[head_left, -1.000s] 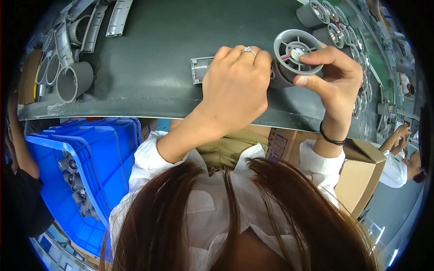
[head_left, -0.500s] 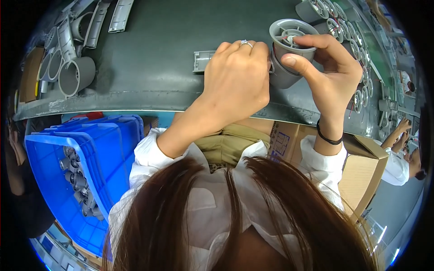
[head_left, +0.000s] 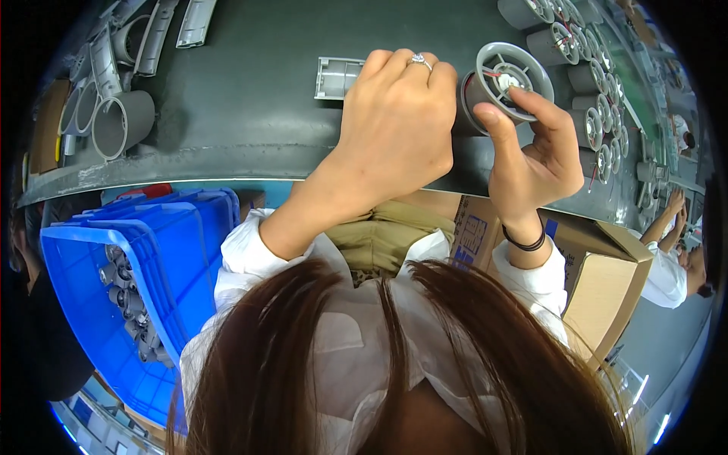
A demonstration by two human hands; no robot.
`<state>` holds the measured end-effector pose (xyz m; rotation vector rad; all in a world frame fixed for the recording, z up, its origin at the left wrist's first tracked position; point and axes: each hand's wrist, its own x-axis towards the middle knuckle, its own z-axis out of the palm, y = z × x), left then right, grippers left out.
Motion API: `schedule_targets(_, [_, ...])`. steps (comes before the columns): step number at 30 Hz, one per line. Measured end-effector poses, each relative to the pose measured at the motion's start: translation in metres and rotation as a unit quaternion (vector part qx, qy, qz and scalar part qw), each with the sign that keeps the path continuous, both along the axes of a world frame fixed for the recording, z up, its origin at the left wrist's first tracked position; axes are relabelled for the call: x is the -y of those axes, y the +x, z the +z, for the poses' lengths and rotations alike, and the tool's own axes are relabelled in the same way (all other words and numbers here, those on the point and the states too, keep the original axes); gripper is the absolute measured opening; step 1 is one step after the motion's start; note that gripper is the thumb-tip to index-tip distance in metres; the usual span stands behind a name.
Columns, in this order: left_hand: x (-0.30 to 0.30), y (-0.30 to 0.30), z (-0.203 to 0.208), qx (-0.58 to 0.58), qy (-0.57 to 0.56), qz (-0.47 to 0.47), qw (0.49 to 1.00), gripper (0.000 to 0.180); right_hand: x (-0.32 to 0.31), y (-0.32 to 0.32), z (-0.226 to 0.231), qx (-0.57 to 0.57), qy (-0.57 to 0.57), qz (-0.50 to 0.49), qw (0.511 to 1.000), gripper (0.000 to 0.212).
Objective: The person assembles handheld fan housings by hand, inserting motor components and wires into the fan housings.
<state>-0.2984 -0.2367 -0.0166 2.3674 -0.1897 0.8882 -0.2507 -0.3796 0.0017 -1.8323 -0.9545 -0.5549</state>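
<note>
My left hand (head_left: 398, 121), knuckles up, is closed round a grey plastic half-shell (head_left: 339, 76). The shell's open end sticks out to the left; the rest lies hidden under the palm. Just right of those knuckles, my right hand (head_left: 535, 155) pinches a round grey housing (head_left: 544, 70) between thumb and index finger. Its spoked face tilts up toward me, showing a white centre and a red wire. A grey cylinder wall (head_left: 472, 106) shows behind the housing, beside my left fingers. Whether the shell joins that cylinder is hidden.
Several similar grey housings (head_left: 588, 76) with wires stand at the table's right. Grey tubes (head_left: 125, 125) and long shells (head_left: 199, 23) lie at the left. Below the table edge are stacked blue crates (head_left: 163, 250) and an open cardboard box (head_left: 607, 292). Another person (head_left: 667, 265) is at far right.
The spoked housing has shifted right and slightly nearer, its face turned more toward me. My right hand has moved lower with it. More of the half-shell shows left of my left hand.
</note>
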Motion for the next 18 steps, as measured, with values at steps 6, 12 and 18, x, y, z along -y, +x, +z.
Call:
schedule_targets(6, [-0.003,0.004,-0.004,0.015,0.038,0.002,0.999,0.015,-0.013,-0.01,-0.006,0.005,0.065,-0.042,0.997,0.031])
schedule_targets(12, [-0.001,0.0,0.001,-0.023,0.016,-0.008,1.0,0.012,-0.018,-0.016,-0.01,-0.004,0.112,-0.058,0.992,0.032])
schedule_targets(18, [-0.001,-0.002,0.001,-0.026,0.021,0.001,0.999,0.011,-0.011,-0.019,-0.013,-0.02,0.103,-0.11,0.988,0.031])
